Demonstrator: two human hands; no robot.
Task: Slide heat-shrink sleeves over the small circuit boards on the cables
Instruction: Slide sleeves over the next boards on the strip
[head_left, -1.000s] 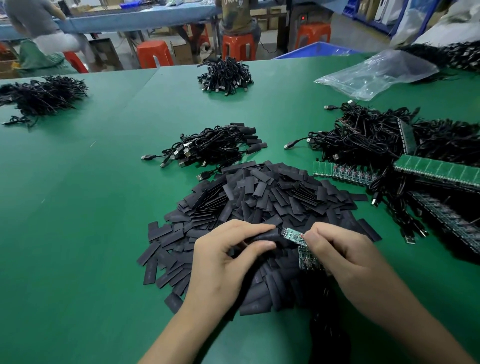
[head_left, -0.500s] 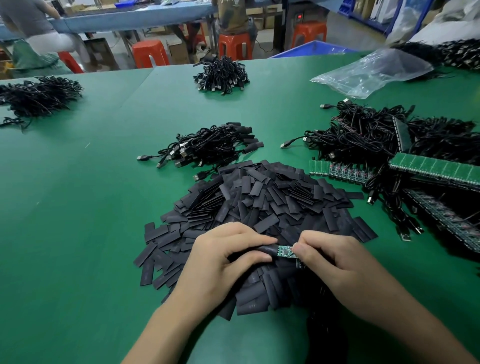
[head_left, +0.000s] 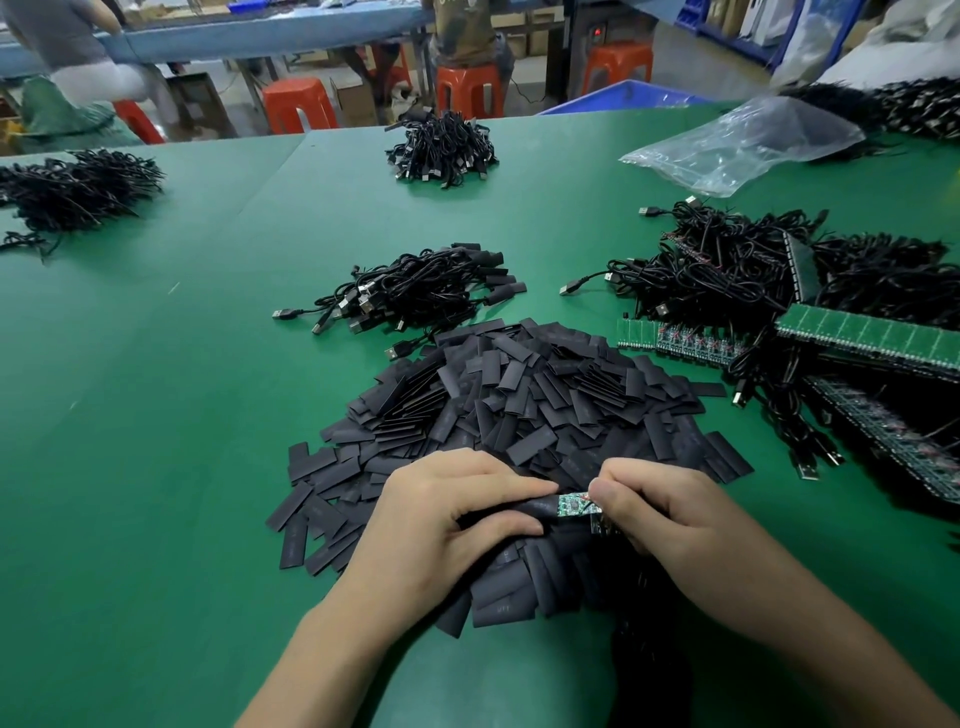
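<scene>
black sleeve (head_left: 535, 506) | part-way over green circuit board (head_left: 571, 504) | above flat sleeve pile (head_left: 519, 400)

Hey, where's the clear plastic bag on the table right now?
In the head view, the clear plastic bag lies at the far right of the green table, just beyond the tangled cables that sit on the right side.

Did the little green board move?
Yes: the circuit board came nearer the person, judged against the loose sleeve pile, and sits deeper in the sleeve.
</scene>
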